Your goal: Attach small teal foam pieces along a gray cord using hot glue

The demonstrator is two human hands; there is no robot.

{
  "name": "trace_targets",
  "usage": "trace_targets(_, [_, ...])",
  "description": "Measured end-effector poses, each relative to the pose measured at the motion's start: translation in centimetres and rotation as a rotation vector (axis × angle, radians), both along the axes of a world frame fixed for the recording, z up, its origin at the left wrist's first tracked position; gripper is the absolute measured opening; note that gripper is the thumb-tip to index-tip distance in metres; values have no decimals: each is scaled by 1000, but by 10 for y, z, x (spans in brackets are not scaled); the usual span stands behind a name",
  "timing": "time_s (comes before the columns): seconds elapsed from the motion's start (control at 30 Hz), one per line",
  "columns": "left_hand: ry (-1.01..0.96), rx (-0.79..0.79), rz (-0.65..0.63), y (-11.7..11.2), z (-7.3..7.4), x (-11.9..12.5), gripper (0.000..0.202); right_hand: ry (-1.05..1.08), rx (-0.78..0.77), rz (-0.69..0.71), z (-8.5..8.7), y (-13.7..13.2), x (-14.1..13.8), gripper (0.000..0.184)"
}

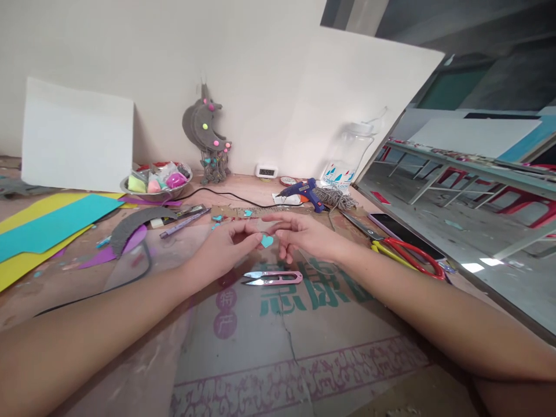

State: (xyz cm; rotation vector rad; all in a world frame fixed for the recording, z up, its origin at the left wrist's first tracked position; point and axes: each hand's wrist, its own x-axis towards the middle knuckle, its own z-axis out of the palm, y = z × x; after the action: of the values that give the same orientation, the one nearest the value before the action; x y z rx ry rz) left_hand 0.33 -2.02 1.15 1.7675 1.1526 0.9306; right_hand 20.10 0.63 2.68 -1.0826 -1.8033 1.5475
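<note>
My left hand and my right hand meet at the middle of the table over a small teal felt heart. The left fingers pinch the heart's left edge. The right fingers curl close against its right side and seem to touch it. Small pink thread snips lie on the printed sack just in front of both hands. More small teal pieces lie on a strip of cardboard behind the hands.
A blue glue gun and grey yarn lie behind right, with red-and-yellow scissors and a phone at right. Teal and yellow sheets, a grey felt arc, a bowl of pompoms and a black cable are at left.
</note>
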Motion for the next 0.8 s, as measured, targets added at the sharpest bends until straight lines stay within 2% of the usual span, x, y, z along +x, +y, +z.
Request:
trace_targets(0.07, [6, 18, -7, 2, 0, 0, 23, -38, 23, -27, 1, 1, 1, 35])
trace_targets(0.27, [3, 20, -20, 4, -3, -2, 25, -245, 326, -153, -5, 5, 2, 23])
trace_targets(0.4, [-83, 28, 60, 7, -5, -3, 23, -261, 523, -364, -17, 7, 3, 22])
trace_targets(0.47, [-71, 36, 116, 9, -7, -4, 22, -253, 570, -419, -20, 6, 4, 21])
trace_targets(0.6, [6, 36, 179, 13, -9, -5, 23, -238, 610, -363, -20, -3, 3, 20])
trace_targets(0.7, [18, 37, 176, 14, -11, -5, 24, -230, 608, -302, -19, -11, -3, 17])
trace_targets(0.8, [22, 61, 154, 13, -11, -5, 25, -223, 578, -301, -18, -16, -8, 16])
